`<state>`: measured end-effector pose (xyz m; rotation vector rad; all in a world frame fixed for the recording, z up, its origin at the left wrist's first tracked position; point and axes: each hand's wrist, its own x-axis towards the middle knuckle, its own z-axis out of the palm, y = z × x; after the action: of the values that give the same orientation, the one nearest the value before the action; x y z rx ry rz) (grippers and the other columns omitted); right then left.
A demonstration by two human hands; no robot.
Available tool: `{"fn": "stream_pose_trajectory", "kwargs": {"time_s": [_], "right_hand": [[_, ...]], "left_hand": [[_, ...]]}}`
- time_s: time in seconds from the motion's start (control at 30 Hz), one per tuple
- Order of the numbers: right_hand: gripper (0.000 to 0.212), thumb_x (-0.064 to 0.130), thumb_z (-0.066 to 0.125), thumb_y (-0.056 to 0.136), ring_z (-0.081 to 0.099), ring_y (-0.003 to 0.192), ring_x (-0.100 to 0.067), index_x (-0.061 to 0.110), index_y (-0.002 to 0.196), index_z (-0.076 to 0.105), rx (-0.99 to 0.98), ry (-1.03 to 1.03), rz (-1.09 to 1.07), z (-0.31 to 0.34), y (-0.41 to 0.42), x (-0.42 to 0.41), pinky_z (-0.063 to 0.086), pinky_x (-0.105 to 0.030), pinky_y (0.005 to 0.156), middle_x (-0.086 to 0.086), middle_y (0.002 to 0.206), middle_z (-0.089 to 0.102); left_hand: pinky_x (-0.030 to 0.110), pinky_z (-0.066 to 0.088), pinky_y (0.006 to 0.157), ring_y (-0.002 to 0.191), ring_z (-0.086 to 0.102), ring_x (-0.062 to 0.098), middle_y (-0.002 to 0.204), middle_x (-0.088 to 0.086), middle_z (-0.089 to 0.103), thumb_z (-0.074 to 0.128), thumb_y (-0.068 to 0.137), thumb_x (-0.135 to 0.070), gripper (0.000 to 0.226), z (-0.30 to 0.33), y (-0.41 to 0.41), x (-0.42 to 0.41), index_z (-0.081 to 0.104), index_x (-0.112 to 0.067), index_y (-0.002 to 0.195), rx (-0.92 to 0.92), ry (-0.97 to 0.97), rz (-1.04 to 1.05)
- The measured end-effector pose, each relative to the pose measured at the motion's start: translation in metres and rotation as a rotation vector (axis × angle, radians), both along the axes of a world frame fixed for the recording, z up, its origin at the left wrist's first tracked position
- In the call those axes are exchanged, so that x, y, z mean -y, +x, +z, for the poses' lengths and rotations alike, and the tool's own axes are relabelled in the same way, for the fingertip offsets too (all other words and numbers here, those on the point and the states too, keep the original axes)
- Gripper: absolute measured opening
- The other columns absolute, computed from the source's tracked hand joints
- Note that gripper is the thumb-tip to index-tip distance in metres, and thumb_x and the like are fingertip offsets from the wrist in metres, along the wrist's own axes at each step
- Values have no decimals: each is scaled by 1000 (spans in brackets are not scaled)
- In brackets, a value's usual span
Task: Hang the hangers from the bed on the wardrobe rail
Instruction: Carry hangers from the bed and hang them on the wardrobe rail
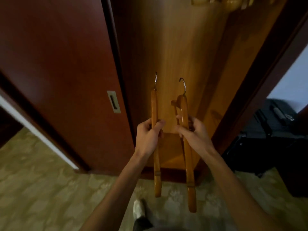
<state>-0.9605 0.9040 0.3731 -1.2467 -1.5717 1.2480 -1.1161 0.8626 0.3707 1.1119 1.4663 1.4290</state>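
Note:
I hold two wooden hangers with metal hooks in front of the open wardrobe (175, 47). My left hand (149, 132) grips the left hanger (154, 105) near its middle, hook pointing up. My right hand (194, 130) grips the right hanger (184, 107) the same way; a second wooden piece shows just behind it. Both hangers hang edge-on, their lower ends reaching toward the floor. At the top edge, several wooden hangers (231, 2) hang inside the wardrobe; the rail itself is out of view.
A dark red sliding door (58, 64) with a recessed handle (114, 104) stands at left. A black suitcase (273, 124) sits at right beside the wardrobe frame. Patterned carpet (41, 189) covers the floor; my shoe (139, 209) shows below.

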Motion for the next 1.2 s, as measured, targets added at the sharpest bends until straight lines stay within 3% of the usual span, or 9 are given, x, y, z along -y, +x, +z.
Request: {"fn": "stream_pose_trajectory", "kwargs": {"time_s": [0.1, 0.3, 0.53, 0.6, 0.67, 0.73, 0.9, 1.0, 1.2], "right_hand": [[27, 23, 68, 93, 61, 81, -8, 28, 119, 63, -1, 30, -44, 27, -40, -56, 48, -31, 81, 11, 80, 61], [23, 22, 66, 95, 62, 69, -1, 29, 117, 64, -25, 162, -99, 90, -94, -150, 43, -16, 71, 6, 71, 61], [24, 21, 66, 93, 65, 79, -9, 28, 117, 65, -62, 284, -160, 164, -114, -233, 49, -25, 79, 0, 80, 65], [21, 23, 67, 92, 67, 83, -14, 30, 111, 67, -77, 333, -188, 186, -115, -256, 50, -30, 84, 0, 79, 65], [17, 21, 69, 90, 67, 81, -16, 27, 107, 70, -118, 375, -212, 209, -115, -278, 51, -32, 88, 2, 73, 64], [15, 20, 70, 89, 64, 75, -12, 24, 104, 70, -151, 404, -232, 229, -114, -296, 49, -31, 88, 6, 66, 62], [15, 22, 69, 88, 67, 79, -18, 20, 103, 72, -227, 454, -239, 269, -114, -332, 52, -41, 96, -1, 73, 65], [15, 26, 69, 86, 72, 87, -26, 20, 99, 74, -276, 462, -264, 289, -115, -349, 55, -45, 94, -8, 80, 72], [19, 25, 68, 88, 67, 72, -16, 10, 98, 74, -270, 521, -240, 324, -107, -378, 56, -31, 77, -2, 73, 66]], "left_hand": [[26, 46, 66, 59, 53, 14, 58, 0, 56, 61, 99, -25, 42, 30, -39, -59, 58, -17, 59, -4, 22, -37], [34, 47, 73, 65, 57, 16, 64, 1, 59, 60, 99, -32, 36, 86, -96, -163, 61, -18, 66, 20, 57, -87], [53, 53, 90, 75, 63, 25, 71, 3, 65, 60, 97, -38, 26, 147, -110, -261, 66, -19, 81, 58, 150, -101], [56, 52, 97, 78, 67, 23, 69, 0, 66, 62, 93, -42, 38, 164, -109, -288, 69, -6, 101, 76, 161, -84], [55, 48, 101, 79, 69, 18, 64, -3, 67, 63, 87, -48, 71, 186, -106, -313, 57, 7, 130, 93, 147, -72], [55, 46, 102, 83, 70, 18, 61, -5, 67, 64, 80, -53, 85, 207, -103, -335, 49, 5, 140, 115, 166, -65], [50, 45, 104, 78, 69, 17, 57, -3, 64, 63, 93, -43, 36, 261, -93, -372, 70, -12, 110, 83, 272, -82], [51, 47, 102, 79, 68, 20, 58, -4, 64, 61, 93, -51, 42, 288, -89, -389, 73, -13, 107, 53, 322, -100], [38, 49, 90, 71, 63, 16, 60, -5, 60, 51, 98, -58, 53, 328, -81, -421, 70, -11, 112, -34, 345, -155]]}}
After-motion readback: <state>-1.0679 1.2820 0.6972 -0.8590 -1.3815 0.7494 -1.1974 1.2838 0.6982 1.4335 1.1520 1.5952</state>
